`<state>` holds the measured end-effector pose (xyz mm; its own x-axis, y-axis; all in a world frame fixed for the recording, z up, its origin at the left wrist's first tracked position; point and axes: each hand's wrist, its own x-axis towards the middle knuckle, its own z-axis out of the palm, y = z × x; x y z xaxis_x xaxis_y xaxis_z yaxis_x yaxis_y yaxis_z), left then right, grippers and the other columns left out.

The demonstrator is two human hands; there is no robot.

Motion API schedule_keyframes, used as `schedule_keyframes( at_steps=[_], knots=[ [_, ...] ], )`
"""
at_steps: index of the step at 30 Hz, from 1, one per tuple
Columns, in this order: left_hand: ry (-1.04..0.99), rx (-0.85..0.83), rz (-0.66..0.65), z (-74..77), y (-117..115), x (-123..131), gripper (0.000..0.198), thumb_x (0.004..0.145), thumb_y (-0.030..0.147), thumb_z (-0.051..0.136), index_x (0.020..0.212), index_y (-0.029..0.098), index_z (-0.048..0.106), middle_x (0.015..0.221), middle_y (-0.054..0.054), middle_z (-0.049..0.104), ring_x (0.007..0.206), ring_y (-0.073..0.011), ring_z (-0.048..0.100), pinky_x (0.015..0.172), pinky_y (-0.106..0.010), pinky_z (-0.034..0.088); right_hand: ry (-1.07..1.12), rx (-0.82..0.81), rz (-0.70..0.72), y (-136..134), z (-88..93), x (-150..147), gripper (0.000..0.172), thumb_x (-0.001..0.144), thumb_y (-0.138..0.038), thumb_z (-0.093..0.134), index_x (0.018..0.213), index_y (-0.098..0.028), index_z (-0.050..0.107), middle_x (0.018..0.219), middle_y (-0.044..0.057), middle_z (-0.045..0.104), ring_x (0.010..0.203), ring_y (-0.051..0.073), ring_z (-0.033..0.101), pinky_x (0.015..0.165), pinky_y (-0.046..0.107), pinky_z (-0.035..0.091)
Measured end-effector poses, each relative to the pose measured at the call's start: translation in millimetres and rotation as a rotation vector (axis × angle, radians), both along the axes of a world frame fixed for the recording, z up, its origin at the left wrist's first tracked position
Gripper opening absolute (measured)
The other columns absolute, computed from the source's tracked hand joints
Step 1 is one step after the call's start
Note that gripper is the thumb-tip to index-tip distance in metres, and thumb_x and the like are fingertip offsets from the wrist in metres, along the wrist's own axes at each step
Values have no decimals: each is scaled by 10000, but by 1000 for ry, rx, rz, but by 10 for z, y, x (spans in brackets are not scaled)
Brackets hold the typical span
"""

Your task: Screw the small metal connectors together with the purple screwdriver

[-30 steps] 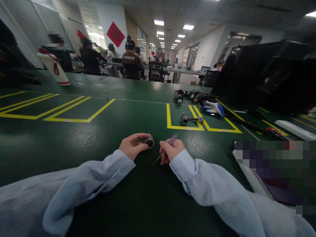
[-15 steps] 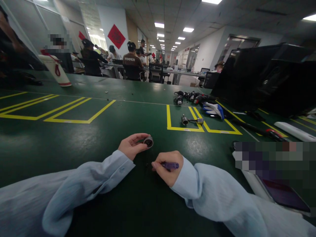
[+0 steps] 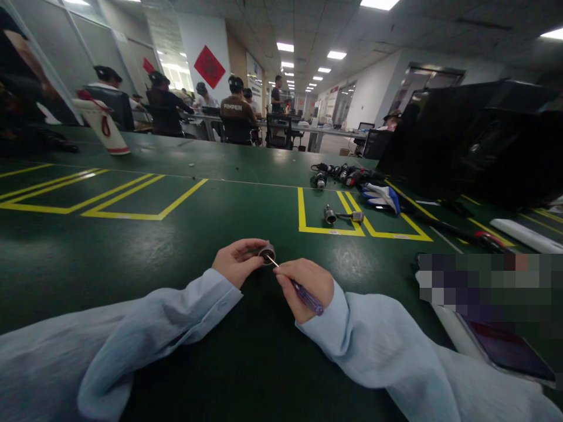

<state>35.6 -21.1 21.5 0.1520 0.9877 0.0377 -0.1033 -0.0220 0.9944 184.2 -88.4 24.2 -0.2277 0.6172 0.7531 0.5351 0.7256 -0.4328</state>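
Note:
My left hand point(image 3: 237, 262) is closed on a small round metal part point(image 3: 271, 251), fingers around its left side, its dark hollow face turned toward me. My right hand point(image 3: 313, 281) grips a screwdriver point(image 3: 309, 299) with a translucent purple handle. Its thin shaft points up and left, and the tip is at the hollow of the metal part. Whether the tip touches anything inside is too small to make out. Both hands are above the green table point(image 3: 211, 363).
Two similar metal pieces, one cup-shaped point(image 3: 329, 215), lie by the yellow tape. Behind them are black cabled tools point(image 3: 341, 173) and a white-blue glove point(image 3: 380, 198). A phone point(image 3: 505, 346) is at right, a white cup point(image 3: 103, 126) at far left. Several people sit at desks beyond.
My right hand has turned and risen, bringing the screwdriver tip from low over the table up to the metal part. My left hand has barely moved and keeps its hold.

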Motion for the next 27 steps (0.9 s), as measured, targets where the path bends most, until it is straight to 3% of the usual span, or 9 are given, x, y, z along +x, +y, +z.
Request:
schedule_keyframes(
  at_steps=[15, 27],
  knots=[
    [38, 97, -10, 32, -87, 47, 194, 525, 155, 669, 710, 112, 627, 824, -75, 698, 690, -176, 655, 696, -293, 537, -74, 68, -21, 63, -90, -31, 128, 768, -132, 486, 861, -133, 575, 817, 86, 656, 757, 139, 595, 719, 253, 493],
    [54, 90, -35, 33, -93, 35, 207, 544, 146, 658, 747, 109, 678, 876, -76, 694, 769, -192, 653, 740, -300, 534, -156, 89, -48, 26, -33, -43, 118, 770, -123, 462, 820, -113, 569, 761, 97, 651, 694, 158, 590, 650, 273, 495]
  ],
)
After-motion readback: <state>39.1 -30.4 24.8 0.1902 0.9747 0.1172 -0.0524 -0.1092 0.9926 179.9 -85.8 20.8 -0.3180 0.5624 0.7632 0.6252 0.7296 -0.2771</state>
